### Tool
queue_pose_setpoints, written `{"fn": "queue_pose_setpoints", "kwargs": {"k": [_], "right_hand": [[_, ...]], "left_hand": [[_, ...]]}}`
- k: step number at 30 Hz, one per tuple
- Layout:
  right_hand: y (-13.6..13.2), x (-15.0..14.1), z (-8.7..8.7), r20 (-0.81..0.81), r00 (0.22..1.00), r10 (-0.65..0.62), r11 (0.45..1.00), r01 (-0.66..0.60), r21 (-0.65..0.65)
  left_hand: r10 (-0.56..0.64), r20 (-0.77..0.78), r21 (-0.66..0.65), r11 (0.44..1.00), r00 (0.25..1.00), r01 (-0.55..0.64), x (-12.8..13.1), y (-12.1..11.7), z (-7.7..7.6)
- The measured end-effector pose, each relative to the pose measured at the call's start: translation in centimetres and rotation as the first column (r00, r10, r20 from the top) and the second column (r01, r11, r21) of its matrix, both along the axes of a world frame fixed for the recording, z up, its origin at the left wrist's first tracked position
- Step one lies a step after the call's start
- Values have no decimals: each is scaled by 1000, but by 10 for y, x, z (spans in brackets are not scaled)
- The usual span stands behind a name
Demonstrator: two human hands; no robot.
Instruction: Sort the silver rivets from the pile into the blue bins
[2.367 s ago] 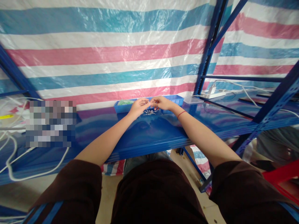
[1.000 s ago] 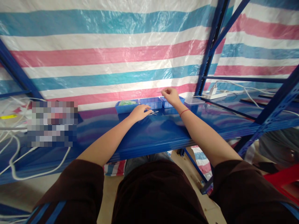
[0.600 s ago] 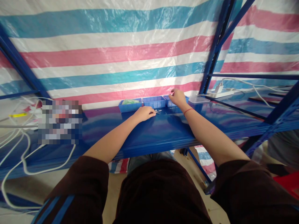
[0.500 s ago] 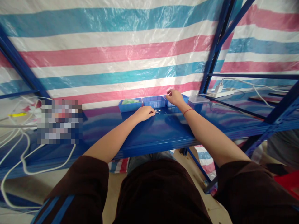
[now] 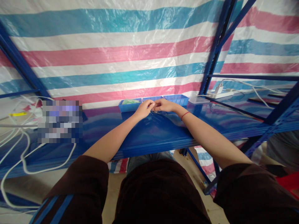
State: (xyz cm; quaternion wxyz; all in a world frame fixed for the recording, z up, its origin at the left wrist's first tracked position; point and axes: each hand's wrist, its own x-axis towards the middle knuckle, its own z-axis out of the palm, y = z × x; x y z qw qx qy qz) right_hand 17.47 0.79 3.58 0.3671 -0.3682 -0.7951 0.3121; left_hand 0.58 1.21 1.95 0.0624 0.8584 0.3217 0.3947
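Across the back it's the big striped sheet [image 5: 116,56], red, white and blue, and below it the long blue worktop [image 5: 144,137], glossy from end to end. Along its rear edge stand three blue bins in a row. Left bin [image 5: 126,108]: a pale green bundle [image 5: 130,101] sits inside, showing above the rim, too soft in focus to name. Middle bin [image 5: 153,98]: just a strip of it peeks out above the hands, contents hidden. Right bin [image 5: 183,101]: partly behind the right wrist, its ribbed blue wall on show, its floor hard to read. Just beside it, a low clear container [image 5: 198,100] on the worktop.

And here are the hands, meeting right in front of the bins! Left hand [image 5: 144,109] has thumb and fingers drawn in narrow; right hand [image 5: 163,105] comes in from the other side, fingers curled, tips right up against the left's. Whether anything is pinched between them, I can't tell. Smallest of all, the shiny metal pieces [image 5: 155,112]: a little cluster on the worktop, directly beneath and just in front of those joined fingertips, partly covered by them.
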Motion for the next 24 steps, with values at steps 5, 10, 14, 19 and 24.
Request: {"fn": "queue_pose_setpoints", "kwargs": {"k": [5,10,14,19,24], "right_hand": [[-3,-3,1,58,996,73,997,-73,3],[0,-5,1,-64,998,30,999,-32,-34],[-4,-3,5,-117,993,-33,999,32,-11],[-5,2,9,-157,986,-63,998,59,-32],[-4,2,10,-238,968,-74,996,59,-70]], "left_hand": [[17,190,-102,995,982,3,1,1,0],[48,311,-135,991,949,-5,1,0,4],[72,341,-214,977,937,2,0,0,5],[-25,303,-259,960,953,108,-3,3,2],[-6,303,-343,932,953,116,-2,2,4]]}}
